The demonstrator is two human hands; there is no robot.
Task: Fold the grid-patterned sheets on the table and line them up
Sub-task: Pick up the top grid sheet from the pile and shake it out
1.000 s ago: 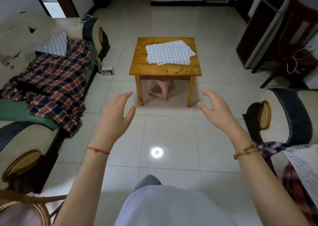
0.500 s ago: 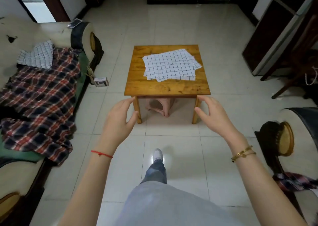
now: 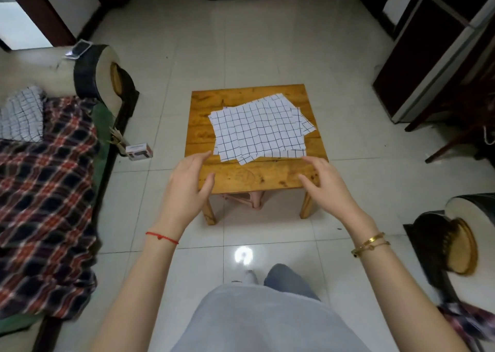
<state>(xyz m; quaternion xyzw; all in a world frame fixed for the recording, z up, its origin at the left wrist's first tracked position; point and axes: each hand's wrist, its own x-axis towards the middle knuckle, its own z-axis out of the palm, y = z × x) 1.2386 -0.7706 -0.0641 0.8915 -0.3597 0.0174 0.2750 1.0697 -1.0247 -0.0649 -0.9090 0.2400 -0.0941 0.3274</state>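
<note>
Several white sheets with a black grid (image 3: 258, 130) lie in a loose, fanned pile on a small square wooden table (image 3: 257, 176). My left hand (image 3: 188, 185) hovers over the table's near left corner, fingers apart and empty, its fingertips just short of the pile's near left corner. My right hand (image 3: 322, 180) hovers over the near right part of the table, also spread and holding nothing, a little in front of the pile's near edge.
A sofa with a red plaid blanket (image 3: 45, 180) and a grid-patterned cloth (image 3: 21, 114) runs along the left. A small box (image 3: 139, 151) sits on the tiled floor by the sofa. An armchair arm (image 3: 460, 233) stands at the right, a pink stool (image 3: 242, 199) under the table.
I have walked closer to the table. Both hands moved forward from in front of the table to over its near edge, still spread and empty.
</note>
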